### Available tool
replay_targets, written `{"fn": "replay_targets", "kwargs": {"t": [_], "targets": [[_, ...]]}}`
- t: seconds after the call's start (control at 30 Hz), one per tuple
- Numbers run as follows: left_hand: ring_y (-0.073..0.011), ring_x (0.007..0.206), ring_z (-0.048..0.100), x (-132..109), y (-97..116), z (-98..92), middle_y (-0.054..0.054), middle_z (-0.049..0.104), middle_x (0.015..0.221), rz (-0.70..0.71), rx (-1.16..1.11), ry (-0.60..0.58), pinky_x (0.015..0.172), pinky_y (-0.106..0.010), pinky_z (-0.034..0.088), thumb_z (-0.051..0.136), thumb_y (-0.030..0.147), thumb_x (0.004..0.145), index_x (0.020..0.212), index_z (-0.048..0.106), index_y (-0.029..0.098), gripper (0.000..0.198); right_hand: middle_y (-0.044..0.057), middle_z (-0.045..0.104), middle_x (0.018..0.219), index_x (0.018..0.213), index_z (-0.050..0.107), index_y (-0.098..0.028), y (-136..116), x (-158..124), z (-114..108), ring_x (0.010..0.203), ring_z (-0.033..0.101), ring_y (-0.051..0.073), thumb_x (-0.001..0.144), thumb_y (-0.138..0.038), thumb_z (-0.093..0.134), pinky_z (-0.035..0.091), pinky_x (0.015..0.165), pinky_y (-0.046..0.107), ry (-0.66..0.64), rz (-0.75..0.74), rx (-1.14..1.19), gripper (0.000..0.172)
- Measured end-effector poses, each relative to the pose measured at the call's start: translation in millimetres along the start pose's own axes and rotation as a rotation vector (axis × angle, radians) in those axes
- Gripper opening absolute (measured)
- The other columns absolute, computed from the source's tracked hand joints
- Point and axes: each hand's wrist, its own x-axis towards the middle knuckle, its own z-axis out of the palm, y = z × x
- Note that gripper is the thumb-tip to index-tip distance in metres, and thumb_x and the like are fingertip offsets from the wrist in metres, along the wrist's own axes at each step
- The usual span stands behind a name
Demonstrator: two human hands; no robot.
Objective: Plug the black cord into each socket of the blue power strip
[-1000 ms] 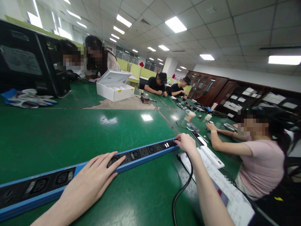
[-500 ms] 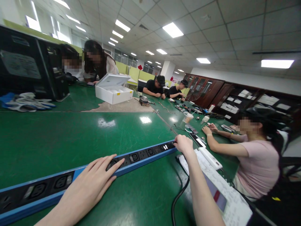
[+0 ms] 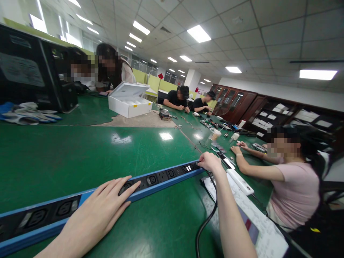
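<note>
A long blue power strip (image 3: 162,187) with black sockets lies slantwise across the green table, from the lower left to the middle. My left hand (image 3: 100,208) rests flat on it, fingers stretched over the sockets, holding nothing. At the strip's far right end, my right hand (image 3: 211,163) has thumb and fingers pinched together against the black face. Whatever sits between those fingertips is too hidden to name. A black cable (image 3: 198,238) leaves the strip's end beneath my right hand and curves down to the bottom edge.
Papers (image 3: 271,233) and a phone (image 3: 249,225) lie under my right forearm, beside a white power strip (image 3: 240,182). A person in pink (image 3: 295,190) sits at the right. Farther back are a white box (image 3: 130,106), gloves (image 3: 29,114) and a black computer case (image 3: 23,68).
The cable's upper part has come into sight beside my right wrist. My right hand stays pinched at the strip's end; the left hand and strip appear slightly farther left.
</note>
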Motion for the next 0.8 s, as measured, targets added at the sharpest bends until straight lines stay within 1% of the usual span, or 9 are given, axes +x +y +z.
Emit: {"fn": "replay_targets", "kwargs": {"t": [0.13,0.27,0.43,0.63,0.8], "targets": [[-0.0299,0.132,0.054,1.2,0.6,-0.6,-0.006,0.055,0.149,-0.004,-0.007,-0.011,0.108,-0.048,0.046,0.051,0.046,0.097,0.155,0.037,0.042,0.06,0.007,0.075,0.1,0.098,0.078,-0.029,0.9,1.0,2.8,0.097,0.071,0.023,0.08,-0.042,0.073,0.051,0.082,0.031,0.035,-0.031,-0.011,0.022],[-0.0296,0.133,0.054,1.2,-0.5,1.4,-0.006,0.055,0.149,0.001,-0.006,-0.011,0.107,-0.048,0.047,0.05,0.045,0.098,0.155,0.037,0.042,0.059,0.006,0.076,0.098,0.094,0.078,-0.029,0.7,4.3,3.8,0.094,0.071,0.023,0.077,-0.041,0.076,0.051,0.08,0.032,0.006,-0.023,-0.013,0.021],[-0.0305,0.132,0.054,0.6,-0.8,1.9,-0.007,0.055,0.149,0.001,0.012,-0.013,0.106,-0.049,0.047,0.05,0.046,0.097,0.155,0.036,0.042,0.06,0.007,0.075,0.098,0.095,0.079,-0.029,2.6,3.5,4.6,0.096,0.071,0.023,0.079,-0.041,0.074,0.05,0.079,0.031,0.041,-0.046,-0.006,0.02],[-0.0299,0.134,0.053,1.3,1.2,0.2,-0.006,0.053,0.15,-0.003,0.014,-0.014,0.108,-0.049,0.047,0.05,0.045,0.098,0.155,0.037,0.042,0.059,0.004,0.076,0.095,0.094,0.079,-0.03,7.5,5.4,2.1,0.09,0.072,0.021,0.078,-0.046,0.076,0.049,0.074,0.027,-0.035,-0.029,0.065,0.023],[-0.0304,0.135,0.052,1.2,1.4,0.6,-0.007,0.053,0.151,-0.008,0.023,-0.023,0.109,-0.05,0.045,0.05,0.045,0.098,0.156,0.034,0.041,0.061,0.006,0.076,0.097,0.096,0.079,-0.029,5.0,2.8,3.5,0.094,0.071,0.021,0.08,-0.044,0.075,0.049,0.078,0.028,0.022,-0.041,0.021,0.023]]}}
